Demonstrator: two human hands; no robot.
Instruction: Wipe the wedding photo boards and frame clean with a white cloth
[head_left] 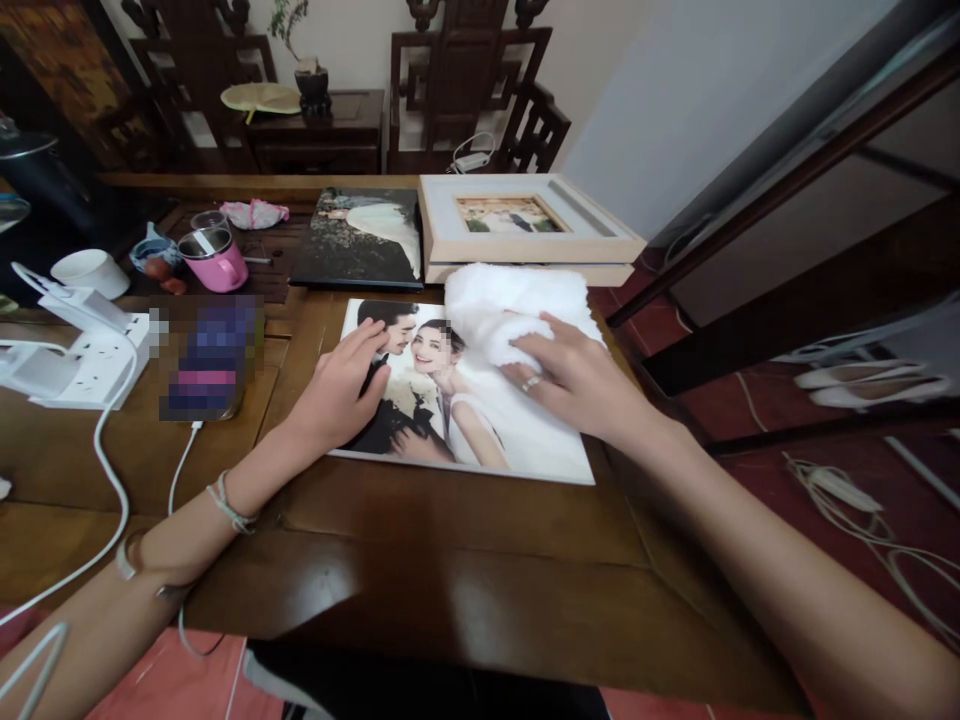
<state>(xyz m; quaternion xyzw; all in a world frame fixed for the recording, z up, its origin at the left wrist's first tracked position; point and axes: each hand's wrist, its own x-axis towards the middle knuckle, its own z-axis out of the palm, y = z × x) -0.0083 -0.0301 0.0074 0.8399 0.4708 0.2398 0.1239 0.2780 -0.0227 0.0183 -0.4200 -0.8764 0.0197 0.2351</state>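
A large photo print [457,420] of two people lies flat on the wooden table [465,560]. My left hand [341,390] lies flat and open on the print's left edge, fingers stretched forward. My right hand [574,375] presses a white cloth [510,305] onto the upper right part of the print, fingers curled over a bunched fold of it. There is a ring on one finger of that hand.
A dark photo print [360,240] and a framed picture in a pale box frame [525,225] lie behind. At the left are a pink mug [214,258], a white cup [90,272], a white power strip [79,350] with cables, and a blurred phone [210,355]. Dark chairs stand beyond.
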